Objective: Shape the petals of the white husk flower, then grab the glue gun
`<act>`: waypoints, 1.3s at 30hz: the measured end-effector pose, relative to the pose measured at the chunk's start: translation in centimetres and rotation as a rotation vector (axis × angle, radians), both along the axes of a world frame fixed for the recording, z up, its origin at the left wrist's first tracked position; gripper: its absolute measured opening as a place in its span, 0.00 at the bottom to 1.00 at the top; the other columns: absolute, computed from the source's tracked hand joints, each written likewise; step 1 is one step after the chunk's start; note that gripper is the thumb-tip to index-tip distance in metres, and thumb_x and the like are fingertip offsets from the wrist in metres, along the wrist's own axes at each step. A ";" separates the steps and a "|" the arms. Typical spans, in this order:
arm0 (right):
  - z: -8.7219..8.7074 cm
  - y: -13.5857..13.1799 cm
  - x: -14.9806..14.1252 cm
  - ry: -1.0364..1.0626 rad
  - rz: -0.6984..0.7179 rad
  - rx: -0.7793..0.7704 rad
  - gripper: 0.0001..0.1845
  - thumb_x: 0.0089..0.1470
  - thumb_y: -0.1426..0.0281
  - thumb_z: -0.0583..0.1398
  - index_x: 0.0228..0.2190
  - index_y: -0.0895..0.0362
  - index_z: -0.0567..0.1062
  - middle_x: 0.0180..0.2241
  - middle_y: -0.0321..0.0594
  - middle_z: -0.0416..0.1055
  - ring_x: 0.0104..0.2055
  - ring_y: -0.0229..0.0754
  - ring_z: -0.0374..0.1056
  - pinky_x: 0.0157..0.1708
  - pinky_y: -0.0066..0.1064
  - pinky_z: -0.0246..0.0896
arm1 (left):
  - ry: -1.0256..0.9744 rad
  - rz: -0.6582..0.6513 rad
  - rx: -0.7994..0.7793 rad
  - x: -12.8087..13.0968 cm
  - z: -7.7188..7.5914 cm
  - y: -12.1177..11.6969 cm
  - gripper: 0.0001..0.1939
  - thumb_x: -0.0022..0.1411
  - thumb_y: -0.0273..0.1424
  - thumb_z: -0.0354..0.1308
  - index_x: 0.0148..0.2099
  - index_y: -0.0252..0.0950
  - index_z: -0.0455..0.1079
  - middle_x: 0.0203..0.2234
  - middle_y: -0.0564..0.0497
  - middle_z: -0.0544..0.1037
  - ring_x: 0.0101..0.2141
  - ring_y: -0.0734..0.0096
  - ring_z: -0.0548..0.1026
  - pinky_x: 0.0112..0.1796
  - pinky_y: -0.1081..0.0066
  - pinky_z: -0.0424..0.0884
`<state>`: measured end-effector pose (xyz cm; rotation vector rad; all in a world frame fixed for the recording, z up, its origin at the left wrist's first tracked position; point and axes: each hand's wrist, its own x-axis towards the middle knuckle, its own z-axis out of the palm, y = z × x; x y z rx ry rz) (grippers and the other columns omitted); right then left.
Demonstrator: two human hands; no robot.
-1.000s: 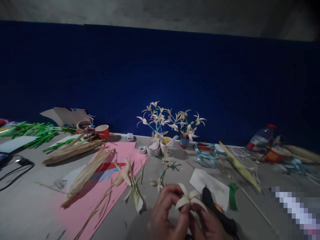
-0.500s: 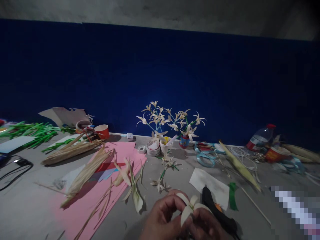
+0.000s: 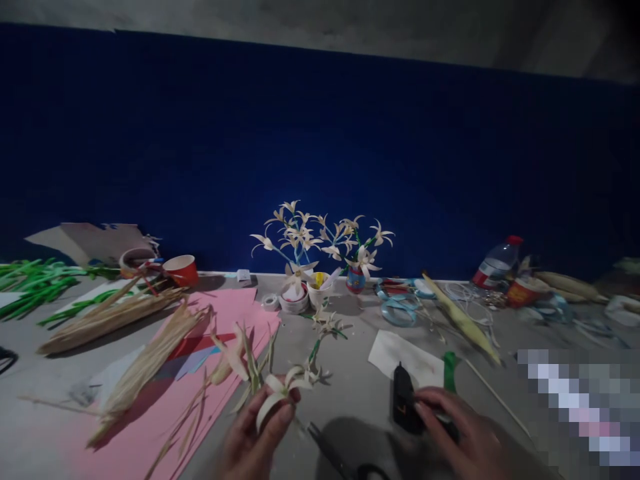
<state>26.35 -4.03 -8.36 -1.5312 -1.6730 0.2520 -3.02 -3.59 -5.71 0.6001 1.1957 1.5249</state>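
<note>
Head view. A grey table (image 3: 350,393) runs the width of the picture, backed by a deep blue wall (image 3: 320,147) with a band of pale grey wall (image 3: 300,20) above it; the light is dim. Low in the middle, the left hand (image 3: 253,440) pinches a cream straw flower (image 3: 280,393) between thumb and fingertips, lifted just above the table near the edge of a pink sheet (image 3: 200,380). The right hand (image 3: 463,437) rests with its fingers curled over a black glue gun (image 3: 405,403), which lies on the table beside a white paper scrap (image 3: 403,353) and a green strip (image 3: 450,370). Bundles of dried straw (image 3: 130,333) lie across the pink sheet and to its left, with green leaves (image 3: 35,287) farther left. At the foot of the blue wall stand a small bouquet of finished flowers (image 3: 320,237) in cups, an orange cup (image 3: 183,269), blue ribbon (image 3: 400,303) and a plastic bottle (image 3: 495,263). A pixelated patch covers the lower right corner.
</note>
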 end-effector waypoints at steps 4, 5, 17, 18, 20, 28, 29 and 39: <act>-2.0 -0.4 3.4 -0.254 -0.018 -0.048 0.15 0.54 0.61 0.61 0.42 0.54 0.81 0.45 0.49 0.80 0.48 0.53 0.77 0.47 0.42 0.74 | -0.076 -0.090 -0.030 -0.8 -0.9 0.9 0.24 0.36 0.43 0.77 0.36 0.36 0.82 0.35 0.44 0.87 0.46 0.52 0.80 0.49 0.66 0.74; -2.3 -0.5 3.6 -0.288 0.004 -0.062 0.17 0.55 0.62 0.61 0.43 0.55 0.80 0.47 0.50 0.80 0.49 0.53 0.76 0.48 0.43 0.74 | -0.088 -0.098 -0.038 -0.8 -0.9 1.1 0.24 0.36 0.43 0.77 0.37 0.36 0.82 0.36 0.44 0.87 0.46 0.52 0.80 0.50 0.66 0.74; 0.1 3.5 -6.7 -0.334 0.369 -0.104 0.12 0.57 0.76 0.60 0.42 0.53 0.77 0.47 0.43 0.77 0.51 0.46 0.72 0.50 0.37 0.68 | -0.006 0.025 -0.036 -2.6 -1.0 0.4 0.23 0.38 0.46 0.76 0.34 0.36 0.81 0.35 0.45 0.86 0.47 0.49 0.80 0.53 0.59 0.71; 0.5 4.2 -8.0 -0.342 0.397 -0.117 0.15 0.55 0.79 0.60 0.42 0.53 0.77 0.47 0.42 0.77 0.51 0.45 0.71 0.51 0.35 0.67 | -0.015 0.025 -0.037 -2.6 -1.2 0.4 0.23 0.38 0.46 0.76 0.34 0.36 0.81 0.35 0.45 0.86 0.47 0.49 0.80 0.53 0.60 0.71; 0.9 5.7 -10.1 -0.374 0.434 -0.148 0.16 0.52 0.81 0.62 0.41 0.54 0.78 0.45 0.40 0.77 0.48 0.44 0.71 0.48 0.33 0.67 | -0.007 0.033 -0.040 -2.4 -1.4 0.3 0.23 0.37 0.47 0.76 0.32 0.36 0.81 0.34 0.44 0.86 0.45 0.49 0.80 0.51 0.61 0.73; 1.2 9.2 -13.4 -0.602 0.450 -0.249 0.03 0.60 0.73 0.62 0.37 0.58 0.77 0.42 0.39 0.76 0.47 0.46 0.72 0.45 0.43 0.69 | 0.073 0.065 -0.039 -1.4 -1.0 0.2 0.25 0.37 0.51 0.74 0.32 0.36 0.81 0.33 0.44 0.86 0.45 0.49 0.80 0.50 0.63 0.73; 1.2 9.2 -13.2 -0.626 0.454 -0.259 0.03 0.60 0.72 0.62 0.36 0.58 0.77 0.41 0.38 0.76 0.46 0.45 0.72 0.45 0.43 0.69 | 0.067 0.064 -0.039 -1.4 -1.0 0.2 0.25 0.37 0.51 0.74 0.32 0.36 0.82 0.34 0.44 0.86 0.45 0.49 0.80 0.50 0.63 0.73; 1.5 4.3 -6.7 -0.628 0.450 -0.252 0.15 0.53 0.82 0.59 0.35 0.52 0.80 0.37 0.38 0.80 0.43 0.47 0.71 0.43 0.37 0.65 | 0.034 -0.009 -0.059 0.6 -1.1 0.5 0.26 0.35 0.48 0.76 0.33 0.36 0.81 0.33 0.44 0.86 0.44 0.47 0.81 0.48 0.61 0.75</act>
